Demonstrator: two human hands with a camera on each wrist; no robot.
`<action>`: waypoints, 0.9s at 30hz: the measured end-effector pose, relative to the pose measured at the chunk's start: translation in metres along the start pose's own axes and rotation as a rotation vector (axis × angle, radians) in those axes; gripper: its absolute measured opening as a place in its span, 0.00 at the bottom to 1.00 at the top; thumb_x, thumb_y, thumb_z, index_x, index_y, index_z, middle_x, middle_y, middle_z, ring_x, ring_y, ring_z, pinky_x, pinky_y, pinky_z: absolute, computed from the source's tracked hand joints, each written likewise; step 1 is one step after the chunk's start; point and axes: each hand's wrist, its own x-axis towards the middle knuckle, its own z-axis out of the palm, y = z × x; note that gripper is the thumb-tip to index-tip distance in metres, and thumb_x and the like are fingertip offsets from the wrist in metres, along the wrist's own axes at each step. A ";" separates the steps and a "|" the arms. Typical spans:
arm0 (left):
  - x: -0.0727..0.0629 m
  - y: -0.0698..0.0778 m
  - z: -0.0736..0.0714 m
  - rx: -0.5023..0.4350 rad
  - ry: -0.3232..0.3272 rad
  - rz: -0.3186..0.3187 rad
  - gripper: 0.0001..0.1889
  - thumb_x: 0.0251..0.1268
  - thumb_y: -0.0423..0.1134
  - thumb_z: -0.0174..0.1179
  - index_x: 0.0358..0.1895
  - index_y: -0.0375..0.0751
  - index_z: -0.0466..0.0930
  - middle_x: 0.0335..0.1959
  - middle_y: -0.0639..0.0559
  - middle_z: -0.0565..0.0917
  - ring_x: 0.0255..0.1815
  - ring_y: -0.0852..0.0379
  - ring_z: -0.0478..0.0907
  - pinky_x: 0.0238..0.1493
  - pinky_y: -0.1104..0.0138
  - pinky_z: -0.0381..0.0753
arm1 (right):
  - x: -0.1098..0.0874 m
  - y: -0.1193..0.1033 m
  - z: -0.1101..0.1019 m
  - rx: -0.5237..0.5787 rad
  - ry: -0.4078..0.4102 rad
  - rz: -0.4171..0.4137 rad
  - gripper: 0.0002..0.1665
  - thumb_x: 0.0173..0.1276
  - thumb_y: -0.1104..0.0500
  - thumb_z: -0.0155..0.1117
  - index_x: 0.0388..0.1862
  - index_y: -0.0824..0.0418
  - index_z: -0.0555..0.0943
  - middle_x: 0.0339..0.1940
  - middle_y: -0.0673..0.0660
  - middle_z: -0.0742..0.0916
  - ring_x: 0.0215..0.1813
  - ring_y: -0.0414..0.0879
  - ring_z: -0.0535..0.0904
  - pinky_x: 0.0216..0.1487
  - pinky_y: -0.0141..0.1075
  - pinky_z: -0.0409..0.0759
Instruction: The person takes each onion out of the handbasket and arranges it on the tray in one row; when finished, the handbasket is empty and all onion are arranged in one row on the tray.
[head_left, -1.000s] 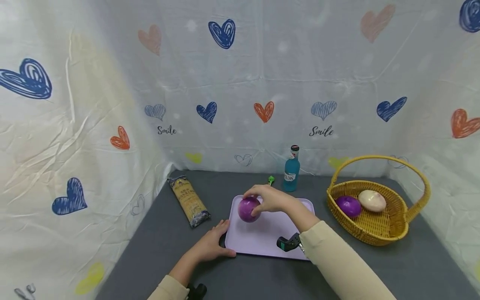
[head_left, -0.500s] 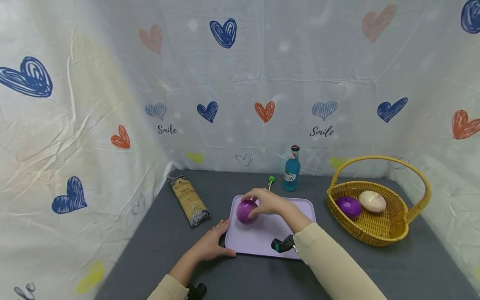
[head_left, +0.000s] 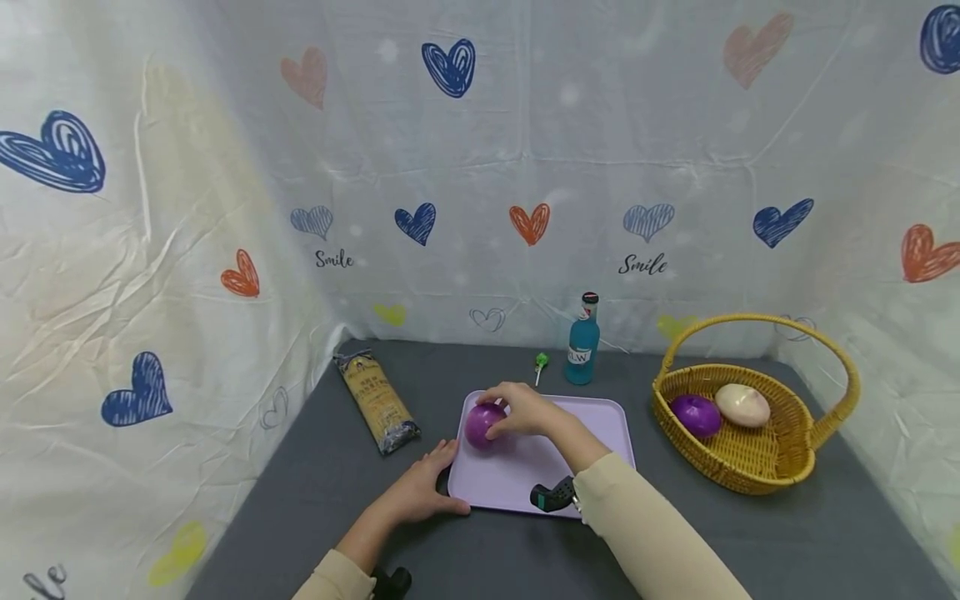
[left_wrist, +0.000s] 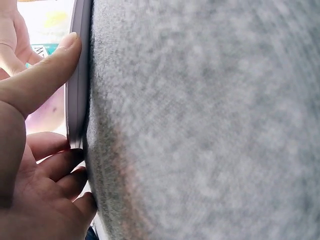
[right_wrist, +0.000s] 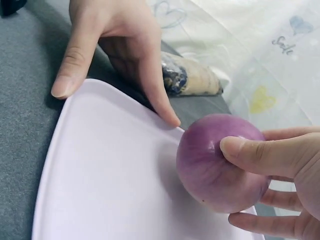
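At the tray's near-left corner, left hand braces the edge: fingers extended, thumb on the near rim, fingers along the left side, no clenching. Right hand has the purple onion pinched, thumb on one side, fingers round the other. Onion sits over the left part of the lilac tray, toward the far-left corner; shadow on the tray beside it, can't tell if the onion touches down. Tray lies flat on the grey counter. Both forearms in cream sleeves; black wrist camera by the right cuff. Left of tray, apart from it: yellow packet with dark ends, lying at a slant. Just beyond the far rim: small green lollipop, stick pointing back toward the tray. Right of that, blue bottle, upright, dark cap, white label. Well right of tray: yellow wicker basket, tall hoop handle, with a dark purple round item and a cream round item inside, side by side. Behind and at both sides: pale sheet, printed hearts in blue, red, pink and yellow, "Smile" lettering.
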 end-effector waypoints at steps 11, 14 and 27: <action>-0.002 0.002 -0.002 -0.003 0.007 0.008 0.56 0.51 0.57 0.76 0.79 0.34 0.56 0.80 0.38 0.58 0.82 0.37 0.48 0.77 0.35 0.51 | -0.002 -0.003 0.005 0.023 0.006 0.025 0.31 0.60 0.55 0.78 0.62 0.55 0.82 0.57 0.59 0.84 0.59 0.54 0.79 0.62 0.52 0.81; -0.002 0.002 -0.002 -0.005 0.011 0.013 0.56 0.51 0.57 0.76 0.78 0.33 0.56 0.80 0.37 0.58 0.82 0.36 0.49 0.76 0.35 0.50 | -0.001 -0.001 0.006 0.010 0.013 0.014 0.32 0.60 0.55 0.78 0.64 0.55 0.81 0.59 0.60 0.84 0.60 0.55 0.79 0.63 0.52 0.80; -0.001 0.001 -0.001 0.008 0.003 -0.001 0.57 0.51 0.58 0.76 0.79 0.33 0.56 0.80 0.38 0.58 0.82 0.37 0.48 0.77 0.36 0.51 | 0.000 -0.003 0.002 0.007 -0.009 -0.001 0.32 0.61 0.54 0.77 0.65 0.55 0.81 0.61 0.61 0.83 0.63 0.59 0.78 0.64 0.55 0.79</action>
